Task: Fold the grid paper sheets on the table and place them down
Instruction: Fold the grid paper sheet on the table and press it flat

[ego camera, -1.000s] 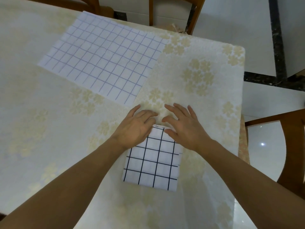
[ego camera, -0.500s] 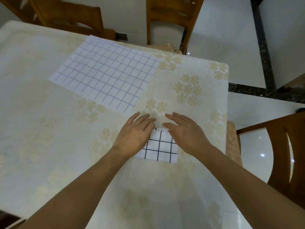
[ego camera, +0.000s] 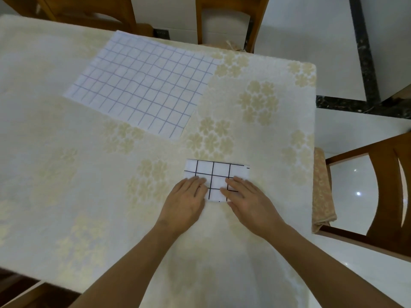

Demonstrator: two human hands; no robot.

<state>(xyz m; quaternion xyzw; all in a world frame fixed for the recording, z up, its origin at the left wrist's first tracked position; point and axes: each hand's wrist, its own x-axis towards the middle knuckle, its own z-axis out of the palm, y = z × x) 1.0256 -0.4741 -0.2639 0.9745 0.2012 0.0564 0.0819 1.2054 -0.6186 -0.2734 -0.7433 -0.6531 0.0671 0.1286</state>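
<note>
Cream floral cloth covers the tabletop (ego camera: pixel 66 174), with pale tiled floor and wooden chairs showing along the top edge and right side of the frame. Low in the middle of the frame lies a small folded sheet with a bold black grid (ego camera: pixel 216 174), flat on the cloth and already reduced to a compact rectangle. Both hands rest on its near edge: the left hand (ego camera: pixel 185 202) lies palm-down with straight fingers over the lower left corner, and the right hand (ego camera: pixel 246 198) lies the same way over the lower right corner, fingers flat and holding nothing, only pressing the paper down. Between the 2 hands a strip of the grid shows. In the upper left of the frame, well apart from the hands, a much larger sheet with a fine blue grid (ego camera: pixel 142 85) lies fully open and slightly skewed on the cloth. By my reading, the step in hand is flattening the crease of the small sheet, or setting it down as finished. Of the 2 sheets visible, 1 looks done and 1 untouched. The next move probably calls for lifting both hands off, reaching up and left to the blue-grid sheet, and taking 1 edge to bring it squarely over the opposite edge.
</note>
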